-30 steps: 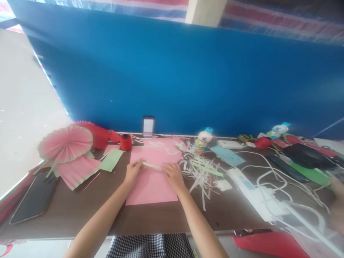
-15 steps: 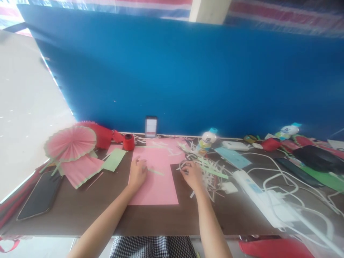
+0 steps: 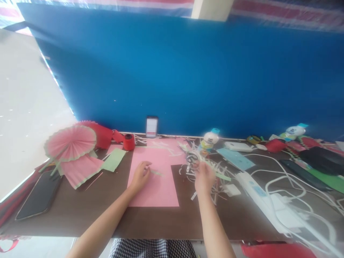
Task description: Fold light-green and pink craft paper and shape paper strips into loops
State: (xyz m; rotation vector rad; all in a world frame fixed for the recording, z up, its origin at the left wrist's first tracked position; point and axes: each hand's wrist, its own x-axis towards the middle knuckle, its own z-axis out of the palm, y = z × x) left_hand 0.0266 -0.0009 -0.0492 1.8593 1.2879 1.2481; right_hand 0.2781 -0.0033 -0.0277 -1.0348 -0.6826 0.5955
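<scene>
My left hand [image 3: 140, 176] lies on a pink sheet of paper [image 3: 156, 190], its fingers loosely curled and apart. Just beyond its fingertips a thin green paper strip [image 3: 157, 173] rests on the sheet. Over a tangle of paper strips [image 3: 217, 172] to the right, my right hand [image 3: 204, 178] is closed at the dark handle loops of a pair of scissors [image 3: 192, 157]. Motion blurs this hand and the loops, and the blades cannot be made out.
A pink and green pleated paper fan [image 3: 71, 143], a green paper piece [image 3: 114, 160] and a red tape roll [image 3: 129, 142] are on the left. A black phone [image 3: 39, 195] lies near the left edge. Rightward are a bottle [image 3: 209, 139] and a white power strip [image 3: 264, 200] with cables.
My right hand has moved a little to the right and closed on the scissors' handles. My left hand has shifted slightly right and down on the pink sheet.
</scene>
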